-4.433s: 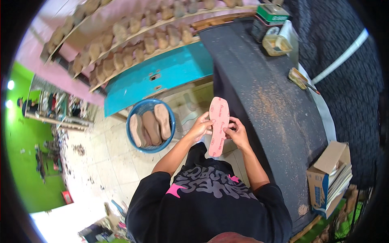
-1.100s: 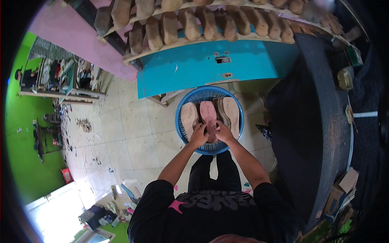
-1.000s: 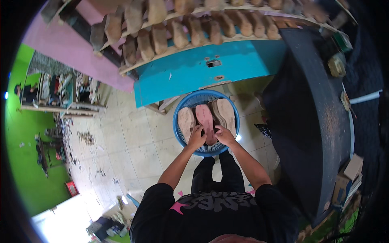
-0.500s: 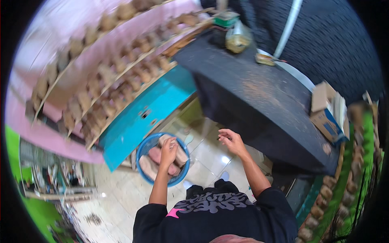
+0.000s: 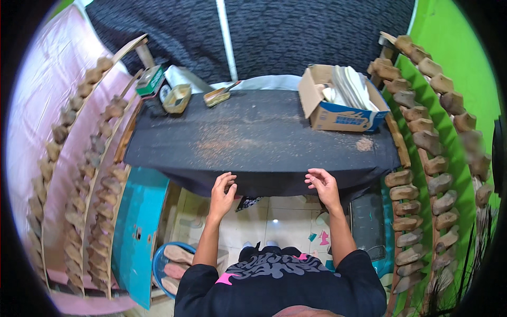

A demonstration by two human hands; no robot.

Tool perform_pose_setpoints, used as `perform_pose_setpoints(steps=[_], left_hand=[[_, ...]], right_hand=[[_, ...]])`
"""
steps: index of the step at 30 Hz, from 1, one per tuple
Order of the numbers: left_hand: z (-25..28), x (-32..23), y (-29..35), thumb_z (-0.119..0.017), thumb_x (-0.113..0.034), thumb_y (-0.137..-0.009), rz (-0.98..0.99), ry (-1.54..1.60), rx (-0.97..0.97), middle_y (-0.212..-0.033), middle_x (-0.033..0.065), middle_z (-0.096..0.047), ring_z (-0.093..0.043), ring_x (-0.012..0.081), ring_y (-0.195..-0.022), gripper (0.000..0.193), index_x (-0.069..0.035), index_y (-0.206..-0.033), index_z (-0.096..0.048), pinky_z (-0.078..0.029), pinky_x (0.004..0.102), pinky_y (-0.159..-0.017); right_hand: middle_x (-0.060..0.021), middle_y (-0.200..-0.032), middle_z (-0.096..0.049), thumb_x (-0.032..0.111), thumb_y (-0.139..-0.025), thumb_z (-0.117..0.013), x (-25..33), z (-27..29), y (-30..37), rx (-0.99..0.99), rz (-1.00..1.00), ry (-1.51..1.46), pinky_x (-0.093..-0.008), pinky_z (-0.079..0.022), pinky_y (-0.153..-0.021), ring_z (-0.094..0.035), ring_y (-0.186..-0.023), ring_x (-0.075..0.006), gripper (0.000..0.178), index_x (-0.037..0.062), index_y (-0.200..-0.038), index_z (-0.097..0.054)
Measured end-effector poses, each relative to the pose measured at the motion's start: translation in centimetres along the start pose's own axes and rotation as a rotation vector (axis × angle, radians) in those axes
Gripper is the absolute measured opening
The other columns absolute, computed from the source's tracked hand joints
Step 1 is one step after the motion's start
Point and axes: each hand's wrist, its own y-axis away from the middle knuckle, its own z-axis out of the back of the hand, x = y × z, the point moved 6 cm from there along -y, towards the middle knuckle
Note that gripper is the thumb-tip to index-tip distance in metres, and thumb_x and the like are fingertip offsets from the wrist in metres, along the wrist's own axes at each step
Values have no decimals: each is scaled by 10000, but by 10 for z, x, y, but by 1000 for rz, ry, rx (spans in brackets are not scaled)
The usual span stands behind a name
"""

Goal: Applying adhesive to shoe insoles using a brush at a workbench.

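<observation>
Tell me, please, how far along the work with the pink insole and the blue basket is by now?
Done, it seems: the pink insole lies in the blue basket with other soles, down at the person's left. In hand: nothing; the left hand and right hand hover empty and open at the near edge of the dark, dusty table. Left: white pieces stand in the cardboard box, perhaps next.

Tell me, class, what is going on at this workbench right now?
A person in a black top faces a dark, dust-strewn workbench. The left hand and right hand are both empty, fingers loosely curled, at the bench's near edge. A cardboard box of pale flat pieces sits back right. A blue basket holding shoe soles is on the floor, lower left. Racks of wooden shoe lasts flank both sides.
</observation>
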Motion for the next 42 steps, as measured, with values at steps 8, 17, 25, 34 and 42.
perform_pose_setpoints(steps=[8, 17, 25, 34, 42], left_hand=[[-71, -36, -111, -550, -49, -831, -141, 0, 189, -1205, 151, -516, -610, 250, -945, 238, 0, -1060, -594, -483, 336, -817], [-124, -51, -237, -557, -52, -832, -235, 166, 406, -1194, 138, -527, -609, 226, -953, 225, -2, -1045, -609, -498, 319, -788], [-203, -91, -335, -558, -47, -819, -401, 193, 512, -1171, 134, -543, -605, 193, -855, 219, -21, -1029, -615, -502, 309, -751], [-313, -148, -408, -551, -42, -789, -482, 201, 504, -1128, 120, -555, -605, 184, -839, 215, -26, -991, -624, -499, 292, -725], [-412, -182, -442, -572, -40, -799, -440, 151, 562, -1132, 102, -526, -577, 200, -948, 212, -50, -1005, -619, -489, 295, -795]], right_hand=[[-116, -933, -644, 71, -872, -570, 13, 71, -14, -253, 30, -42, -252, -510, -675, -633, -819, -155, 225, -21, -1077, -579], [-104, -922, -645, 87, -869, -584, 23, 106, -62, -498, 29, 43, -250, -502, -671, -628, -818, -145, 216, -17, -1059, -584], [-98, -914, -646, 68, -858, -587, 50, 147, -112, -603, 61, 156, -248, -501, -682, -622, -827, -143, 219, -29, -1054, -588], [-95, -902, -644, 1, -813, -585, 89, 234, -164, -611, 241, 330, -242, -498, -697, -617, -819, -131, 209, -37, -1019, -598], [-111, -927, -624, -13, -796, -582, 106, 281, -226, -552, 356, 471, -259, -510, -690, -615, -837, -151, 201, -57, -992, -596]])
